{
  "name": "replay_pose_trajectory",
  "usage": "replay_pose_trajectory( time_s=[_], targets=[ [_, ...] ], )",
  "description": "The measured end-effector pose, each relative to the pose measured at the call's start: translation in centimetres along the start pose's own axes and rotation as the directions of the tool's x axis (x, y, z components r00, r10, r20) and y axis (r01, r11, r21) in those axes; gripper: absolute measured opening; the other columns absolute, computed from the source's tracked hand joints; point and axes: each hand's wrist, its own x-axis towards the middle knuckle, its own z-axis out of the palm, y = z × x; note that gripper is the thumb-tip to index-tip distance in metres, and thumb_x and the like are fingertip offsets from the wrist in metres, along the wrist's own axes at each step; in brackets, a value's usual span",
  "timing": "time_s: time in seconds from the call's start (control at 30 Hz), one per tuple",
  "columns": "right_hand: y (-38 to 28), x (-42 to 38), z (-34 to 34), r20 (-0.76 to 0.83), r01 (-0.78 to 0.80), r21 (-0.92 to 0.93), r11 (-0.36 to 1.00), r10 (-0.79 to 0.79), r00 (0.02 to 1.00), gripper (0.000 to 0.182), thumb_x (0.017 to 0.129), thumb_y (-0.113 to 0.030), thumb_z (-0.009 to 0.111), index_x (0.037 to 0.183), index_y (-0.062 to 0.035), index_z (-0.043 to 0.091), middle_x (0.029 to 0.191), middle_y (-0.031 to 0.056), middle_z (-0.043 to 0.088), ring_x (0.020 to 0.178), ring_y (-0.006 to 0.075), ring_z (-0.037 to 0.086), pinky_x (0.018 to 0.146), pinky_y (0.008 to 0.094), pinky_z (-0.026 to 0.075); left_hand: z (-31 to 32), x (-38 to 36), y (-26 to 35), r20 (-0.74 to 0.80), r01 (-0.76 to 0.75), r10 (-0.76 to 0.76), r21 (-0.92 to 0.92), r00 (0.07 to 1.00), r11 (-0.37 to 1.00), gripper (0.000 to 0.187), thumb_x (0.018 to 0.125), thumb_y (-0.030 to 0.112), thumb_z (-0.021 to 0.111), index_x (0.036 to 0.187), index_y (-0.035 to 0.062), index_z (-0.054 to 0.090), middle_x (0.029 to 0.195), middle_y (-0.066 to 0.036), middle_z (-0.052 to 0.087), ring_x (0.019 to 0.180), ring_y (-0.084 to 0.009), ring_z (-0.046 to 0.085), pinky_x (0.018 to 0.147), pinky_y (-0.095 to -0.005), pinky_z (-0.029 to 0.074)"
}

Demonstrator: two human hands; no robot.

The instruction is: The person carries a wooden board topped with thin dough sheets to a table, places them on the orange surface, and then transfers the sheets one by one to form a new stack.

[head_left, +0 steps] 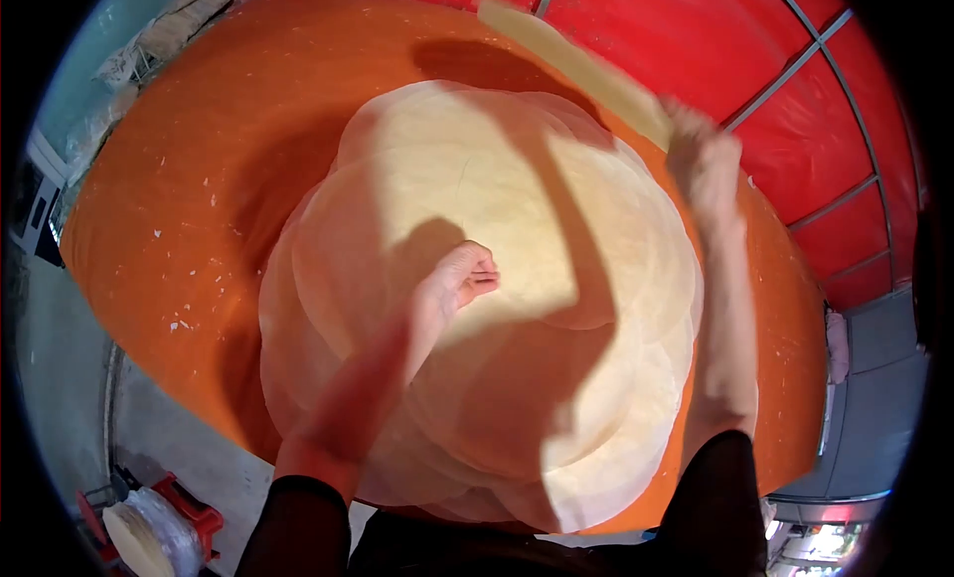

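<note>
Covering the middle of the orange worktop (189, 179), a stack of thin dough sheets (556, 229) is spread. A long wooden stick (576, 65) is gripped by the right hand (701, 160); the top sheet is touched by the loosely curled left hand (459, 277).

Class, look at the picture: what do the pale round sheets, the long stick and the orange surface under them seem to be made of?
Round sheets: probably thin rolled dough, matte cream, edges overlapping.
Stick, gripped by the right hand: looks like pale bare wood, though blurred.
Orange surface: possibly cloth or padding, matte, with white flecks like flour.
</note>
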Motion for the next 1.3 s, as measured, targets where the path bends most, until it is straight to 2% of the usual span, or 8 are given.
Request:
replay_pose_trajectory(
  time_s=[0.2,0.53,0.67,0.7,0.8,0.9,1.1,1.3],
  targets=[
    [-8.5,-17.2,5.6,0.603,-0.160,0.087,0.983,0.076,0.794,0.024,0.064,-0.005,0.047,0.087,-0.0060,0.056,0.079,0.0108,0.057,0.066,0.0253,0.057,0.059,0.0380,0.044,-1.0,-1.8,-2.7,0.029,0.111,-0.109,-0.071,0.994,0.991,0.017,0.061,-0.001,0.050,0.077,0.0007,0.045,0.077,-0.010,0.047,0.074,-0.0222,0.048,0.070,-0.0402,0.043],
    [-14.7,-18.8,4.9,0.375,-0.443,0.231,0.866,0.340,0.862,0.031,0.075,-0.018,0.050,0.101,-0.0007,0.052,0.101,0.0158,0.055,0.089,0.0300,0.053,0.073,0.0386,0.044,0.3,0.3,-4.8,0.404,-0.199,0.150,0.082,0.902,0.977,0.041,0.060,-0.006,0.051,0.101,-0.0016,0.047,0.098,-0.010,0.049,0.089,-0.0215,0.048,0.075,-0.0298,0.041],
    [-10.6,-17.5,5.2,0.563,-0.533,0.313,0.786,0.298,0.771,0.028,0.073,-0.012,0.051,0.100,-0.0093,0.057,0.078,0.0132,0.060,0.062,0.0251,0.058,0.054,0.0331,0.047,-1.0,-1.3,-5.1,0.280,-0.569,0.512,0.578,0.812,0.585,0.037,0.059,0.000,0.055,0.096,0.0023,0.049,0.086,-0.007,0.051,0.081,-0.0181,0.049,0.067,-0.0275,0.042],
    [-9.1,-14.2,3.4,0.763,-0.606,0.167,0.778,0.288,0.579,0.031,0.068,-0.005,0.050,0.097,-0.0121,0.059,0.072,0.0140,0.059,0.056,0.0257,0.057,0.052,0.0329,0.046,-2.5,-1.9,-5.2,0.204,-0.531,0.620,0.745,0.758,0.404,0.037,0.059,0.000,0.056,0.095,0.0032,0.050,0.088,-0.006,0.050,0.083,-0.0169,0.048,0.068,-0.0263,0.040],
    [-3.8,-11.1,1.2,0.457,-0.358,0.325,0.876,0.186,0.870,0.010,0.065,0.003,0.050,0.056,0.0025,0.052,0.054,0.0215,0.044,0.046,0.0266,0.051,0.054,0.0320,0.045,-10.1,0.7,-7.9,0.115,-0.679,0.937,0.718,0.329,0.150,0.030,0.063,0.010,0.062,0.090,0.0048,0.050,0.083,-0.003,0.048,0.075,-0.0131,0.045,0.062,-0.0250,0.037],
    [-7.9,-8.8,-6.1,0.492,-0.355,0.186,0.916,0.225,0.841,0.013,0.068,0.002,0.048,0.078,0.0031,0.055,0.055,0.0202,0.048,0.048,0.0286,0.051,0.055,0.0340,0.045,-5.8,-11.6,-3.5,-0.180,-0.333,0.431,0.402,0.884,0.853,0.034,0.069,0.040,0.055,0.083,0.0102,0.049,0.074,0.000,0.048,0.066,-0.0130,0.045,0.059,-0.0275,0.035],
    [-13.6,-17.4,-5.6,0.818,-0.319,0.370,0.873,-0.143,0.556,0.037,0.066,0.000,0.046,0.103,-0.0034,0.050,0.078,0.0165,0.057,0.062,0.0302,0.056,0.055,0.0375,0.046,-9.7,-11.5,-3.0,0.005,-0.026,0.026,0.200,1.000,0.979,0.062,0.067,0.060,0.046,0.095,0.0050,0.049,0.092,-0.007,0.053,0.083,-0.0205,0.050,0.072,-0.0392,0.039],
    [-19.2,-17.9,-9.1,0.572,-0.111,0.169,0.979,-0.006,0.820,0.045,0.065,-0.002,0.046,0.110,0.0016,0.044,0.107,0.0173,0.049,0.091,0.0241,0.053,0.064,0.0303,0.047,-8.5,-15.3,-7.4,0.173,0.232,-0.212,-0.108,0.962,0.967,0.089,0.067,0.068,0.036,0.124,-0.0005,0.028,0.129,-0.020,0.027,0.119,-0.0322,0.023,0.094,-0.0536,0.012]
  ],
)
